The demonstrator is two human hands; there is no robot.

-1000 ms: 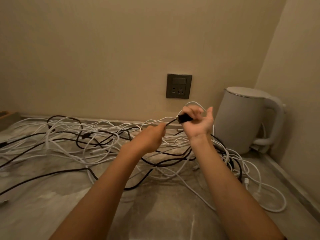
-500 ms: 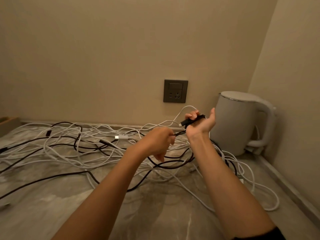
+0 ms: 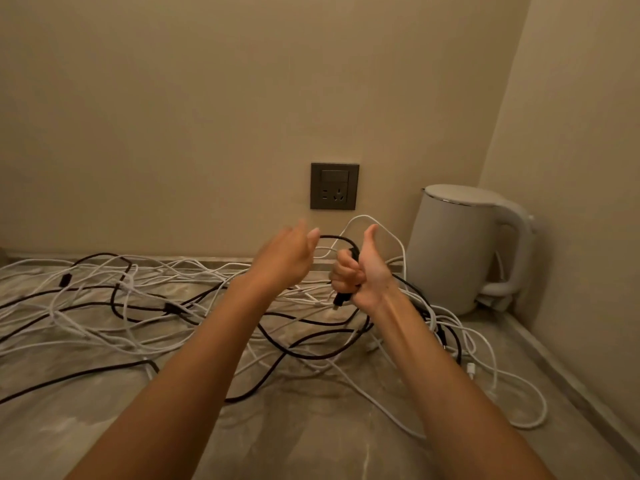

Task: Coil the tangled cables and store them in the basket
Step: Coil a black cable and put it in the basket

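The right hand (image 3: 360, 273) is raised above the counter with its thumb pointing up and its four fingers curled tight round a black cable (image 3: 337, 238). The stretch inside the fist stands roughly upright, and the cable's plug end sticks out below the fist, pointing down toward the counter. Above the fist the cable arcs over to the left and meets the fingertips of the left hand (image 3: 285, 259), which is raised just beside the right. That hand is blurred, its fingers fairly extended; whether it pinches the cable or only touches it cannot be told.

Below both hands more black cable loops across the stone countertop (image 3: 311, 431), mixed into a wide tangle of white cables (image 3: 104, 308). An electric kettle (image 3: 464, 251) stands in the right corner, and a wall socket (image 3: 334, 186) is set in the wall behind the hands.
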